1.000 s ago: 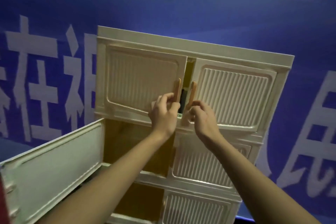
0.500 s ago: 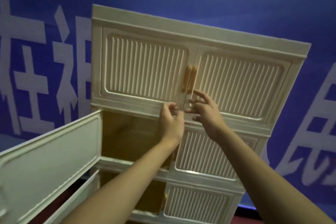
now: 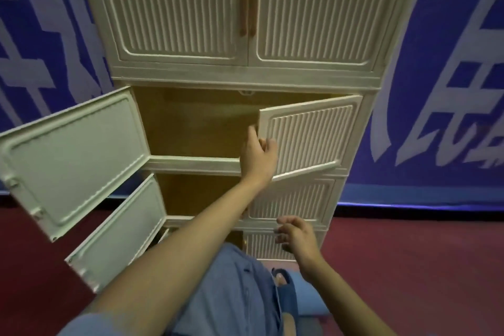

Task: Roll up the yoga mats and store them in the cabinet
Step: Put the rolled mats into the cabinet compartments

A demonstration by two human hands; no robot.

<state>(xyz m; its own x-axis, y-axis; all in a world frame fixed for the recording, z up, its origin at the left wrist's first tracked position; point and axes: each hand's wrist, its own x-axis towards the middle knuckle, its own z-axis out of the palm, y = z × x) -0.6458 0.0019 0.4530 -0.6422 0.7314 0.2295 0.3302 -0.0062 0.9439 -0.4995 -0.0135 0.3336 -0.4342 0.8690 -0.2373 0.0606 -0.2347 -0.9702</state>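
A cream plastic cabinet [image 3: 245,76] with ribbed doors stands against a blue banner wall. Its top pair of doors [image 3: 174,8] is closed. On the second tier the left door [image 3: 71,161] hangs wide open and the right door [image 3: 308,136] is partly ajar. My left hand [image 3: 257,154] grips the free edge of that right door, fingers curled round it. My right hand [image 3: 298,237] hovers lower down with loosely spread fingers, holding nothing. A blue yoga mat [image 3: 308,297] lies on the floor by my foot, only partly visible.
A third-tier left door [image 3: 120,234] also stands open toward me. The open compartments look empty inside. Dark red carpet [image 3: 409,267] covers the floor. My blue trouser leg [image 3: 231,294] and a sandalled foot [image 3: 283,289] are directly below.
My hands left the top doors, which are now closed. My view dropped lower. My left hand took hold of the second-tier right door and my right hand sank down.
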